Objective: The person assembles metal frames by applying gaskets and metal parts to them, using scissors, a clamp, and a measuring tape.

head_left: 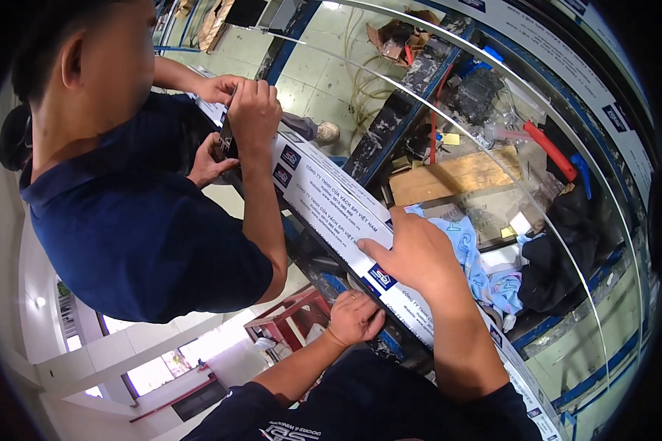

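A long, straight profile [329, 192] wrapped in white printed film runs diagonally from the upper left to the lower right. My right hand [415, 253] lies across its top, thumb on the film and fingers curled over the far edge. On the near side, my left hand [357, 317] has its fingers bent around the dark lower edge. Farther along, a co-worker's hand [254, 110] is closed at the profile's far end, with two more hands around it. A narrow dark piece shows between those hands; its kind is hard to make out.
The co-worker in a dark blue shirt [140, 228] stands close at left. Beyond the profile, a blue-framed bench holds a wooden board [456, 176], a red-handled tool [550, 151], a patterned light-blue cloth [456, 239] and dark cloth [563, 250]. Thin white strips [419, 92] arc across it.
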### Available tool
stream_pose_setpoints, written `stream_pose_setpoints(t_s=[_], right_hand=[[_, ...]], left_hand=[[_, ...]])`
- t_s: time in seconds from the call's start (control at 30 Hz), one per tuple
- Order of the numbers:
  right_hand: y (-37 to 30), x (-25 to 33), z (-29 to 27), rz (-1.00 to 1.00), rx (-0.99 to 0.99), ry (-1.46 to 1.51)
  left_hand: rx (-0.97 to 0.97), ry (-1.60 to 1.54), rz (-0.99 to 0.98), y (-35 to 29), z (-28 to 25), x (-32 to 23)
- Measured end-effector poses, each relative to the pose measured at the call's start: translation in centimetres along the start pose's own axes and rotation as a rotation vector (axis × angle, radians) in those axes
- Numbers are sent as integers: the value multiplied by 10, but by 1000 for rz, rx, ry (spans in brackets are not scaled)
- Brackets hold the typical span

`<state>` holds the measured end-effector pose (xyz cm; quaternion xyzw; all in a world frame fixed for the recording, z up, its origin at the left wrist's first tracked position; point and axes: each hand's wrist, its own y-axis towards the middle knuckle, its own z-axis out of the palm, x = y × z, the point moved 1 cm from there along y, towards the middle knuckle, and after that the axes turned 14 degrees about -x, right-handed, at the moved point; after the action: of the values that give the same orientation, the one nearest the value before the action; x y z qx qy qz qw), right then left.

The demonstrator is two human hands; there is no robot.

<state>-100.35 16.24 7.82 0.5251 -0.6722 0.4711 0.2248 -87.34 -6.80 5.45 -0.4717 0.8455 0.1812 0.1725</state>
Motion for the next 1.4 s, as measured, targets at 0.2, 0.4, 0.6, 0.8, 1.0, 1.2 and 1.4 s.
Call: stream_pose_setpoints(t_s=[0.2,0.4,0.6,0.8,1.0,1.2,1.4], right_hand=[[0,2,2,-22,-50,-24],[3,10,1,30,14,-34],[1,9,4,10,-2,-41],[0,7,5,6,-7,-73],[-2,8,4,-3,-28,-94],[-1,11,2,16,6,-78],[-1,10,2,17,-4,-83]], left_hand=[[-23,-6,-25,1,2,3],[-40,-11,-17,-4,1,9],[-55,8,-25,-3,0,6],[-74,2,-29,-4,1,2],[-69,16,-27,-4,1,1],[-91,22,-23,-3,1,1],[-53,50,-51,-5,1,1]])
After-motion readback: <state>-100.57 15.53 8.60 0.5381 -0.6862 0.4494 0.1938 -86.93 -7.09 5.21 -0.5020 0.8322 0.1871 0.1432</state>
